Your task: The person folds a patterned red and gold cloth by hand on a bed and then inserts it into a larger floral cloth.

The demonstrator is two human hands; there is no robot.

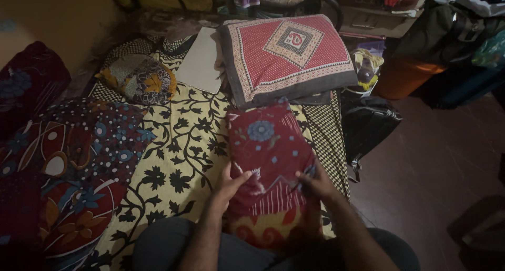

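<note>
A folded dark red cloth (267, 145) with blue flowers and white stripes lies on the yellow bedsheet (179, 145) with black leaf print. My left hand (230, 186) grips its near left edge, thumb on top. My right hand (315, 180) holds its near right edge. The cloth's near end, orange and red, reaches my lap. Just beyond the cloth rests a red pillow (286, 55) with a patterned border and a grey rim.
A dark floral blanket (68, 166) is heaped on the left. A small bundled patterned cloth (139, 79) and a white board (202, 60) lie at the bed's head. A black bag (368, 126) and an orange tub (402, 76) stand on the reddish floor to the right.
</note>
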